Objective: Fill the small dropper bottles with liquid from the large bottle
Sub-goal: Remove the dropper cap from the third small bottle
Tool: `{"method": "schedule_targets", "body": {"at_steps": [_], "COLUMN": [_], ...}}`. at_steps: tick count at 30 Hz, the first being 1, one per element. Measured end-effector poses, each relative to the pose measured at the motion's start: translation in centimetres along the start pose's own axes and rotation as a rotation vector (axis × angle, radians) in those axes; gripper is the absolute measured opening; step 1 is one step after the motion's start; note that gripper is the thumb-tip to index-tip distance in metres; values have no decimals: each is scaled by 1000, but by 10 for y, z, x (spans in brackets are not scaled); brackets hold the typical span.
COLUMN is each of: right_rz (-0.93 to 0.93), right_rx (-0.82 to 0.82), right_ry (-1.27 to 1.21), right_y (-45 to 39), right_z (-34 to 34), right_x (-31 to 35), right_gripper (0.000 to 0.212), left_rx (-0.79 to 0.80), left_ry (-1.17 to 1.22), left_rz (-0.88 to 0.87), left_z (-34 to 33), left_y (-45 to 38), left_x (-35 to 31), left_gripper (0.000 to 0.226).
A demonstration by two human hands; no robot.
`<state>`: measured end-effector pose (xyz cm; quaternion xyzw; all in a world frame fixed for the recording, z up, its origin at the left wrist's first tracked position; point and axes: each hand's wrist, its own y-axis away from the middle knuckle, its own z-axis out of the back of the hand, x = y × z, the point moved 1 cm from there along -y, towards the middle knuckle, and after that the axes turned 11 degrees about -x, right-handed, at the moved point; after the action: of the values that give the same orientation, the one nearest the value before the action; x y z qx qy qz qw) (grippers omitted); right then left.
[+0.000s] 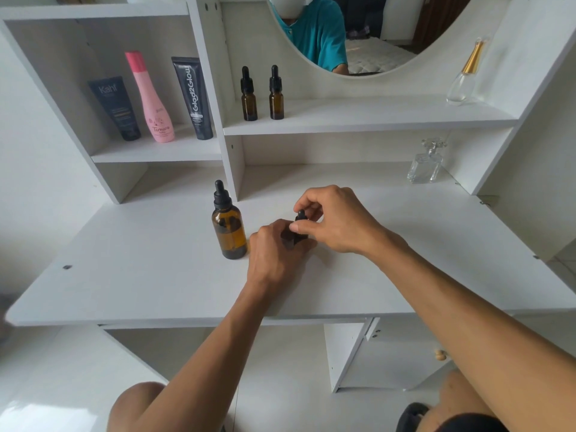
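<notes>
stage: early, judged from the layout; no transfer of liquid was visible
left hand: centre of frame, fingers wrapped round the body of a small amber dropper bottle standing on the white desk top; bottle mostly hidden by both hands
right hand: just right of centre, thumb and fingertips pinching the black dropper cap of that small bottle, other fingers curled above it
cap state: seated on the neck as far as could be seen; whether it was being loosened or tightened could not be told
fill level, held bottle: hidden, could not tell
large amber dropper bottle: just left of the left hand, upright on the desk, its own black dropper cap on; liquid reached roughly the lower half, not sure of exact level
two small amber dropper bottles: upper centre, side by side on the shelf under the mirror, both capped, both looked empty or near it, hard to confirm through dark glass
done: one small bottle brought down to the desk next to the large one
left: open the bottles, draw and transfer liquid, recap, then likely the same for the two on the shelf
other items: three cosmetic tubes and bottles in the upper-left cubby, two clear perfume bottles at right, untouched
</notes>
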<state>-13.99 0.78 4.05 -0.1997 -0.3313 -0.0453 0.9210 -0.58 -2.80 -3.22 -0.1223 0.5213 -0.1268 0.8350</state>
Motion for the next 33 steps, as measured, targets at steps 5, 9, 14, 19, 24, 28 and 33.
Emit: {"method": "schedule_targets", "body": {"at_steps": [5, 9, 14, 19, 24, 28, 33], "right_rz": [-14, -12, -14, -1, -71, -153, -152], "right_rx": [19, 13, 16, -78, -396, -425, -416], "right_ry": [-25, -2, -29, -97, -224, -124, -63], "right_y": [0, 1, 0, -6, -9, 0, 17], "right_z": [2, -1, 0, 11, 30, 23, 0], "right_x": [0, 0, 0, 5, -9, -39, -61], "right_gripper": [25, 25, 25, 27, 18, 22, 21], "left_rx": [6, 2, 3, -5, -17, -26, -18], "left_ry": [25, 23, 4, -7, -1, -13, -58], "left_rz": [10, 1, 24, 35, 42, 43, 16], "left_z": [1, 0, 1, 1, 2, 2, 2], "left_y": [1, 1, 1, 1, 2, 2, 3], "left_x": [-3, -1, -2, -2, -4, -3, -6], "left_gripper": [16, 16, 19, 26, 28, 30, 21]}}
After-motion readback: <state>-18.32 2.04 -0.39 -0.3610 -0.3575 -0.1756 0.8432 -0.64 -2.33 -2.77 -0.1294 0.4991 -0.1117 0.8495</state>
